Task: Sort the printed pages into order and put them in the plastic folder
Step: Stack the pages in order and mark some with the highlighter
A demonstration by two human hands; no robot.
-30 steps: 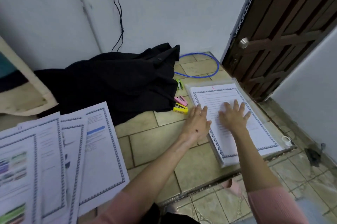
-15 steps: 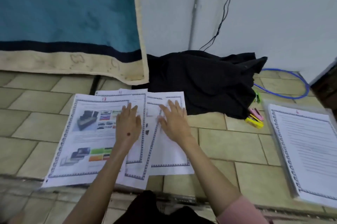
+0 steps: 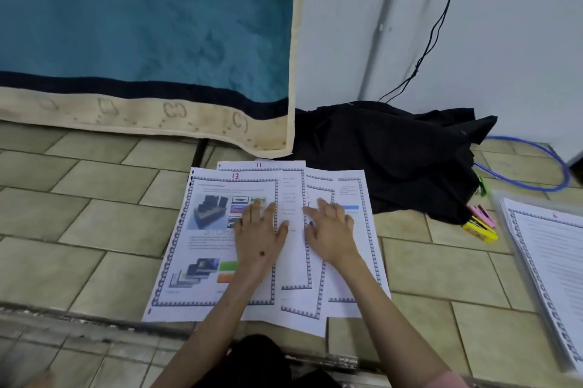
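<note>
Item: fanned printed pages (image 3: pixel 220 248), lying loose and overlapping on the tiled floor (image 3: pixel 79 229); the top sheet, marked 13 in red, is showing colour pictures, and a sheet marked 11 is peeking out behind it. Left hand (image 3: pixel 260 234) is resting palm down on the right part of sheet 13, grip flat and spread, fingers straight, holding nothing. Right hand (image 3: pixel 331 229) is lying just beside it on the overlapped sheets, grip likewise flat, fingers extended and pressing the paper. Well to the right of both grips: a stack of bordered pages (image 3: pixel 552 261) lying on the plastic folder (image 3: pixel 495 201) at the frame edge. Between that stack and the right grip: yellow and pink clips (image 3: pixel 479 225) at the hem of a black cloth (image 3: pixel 394 160). Beyond the grips: a striped blanket (image 3: pixel 142 40) hanging down, a white wall (image 3: pixel 504 40), a blue cable (image 3: pixel 536 166).
</note>
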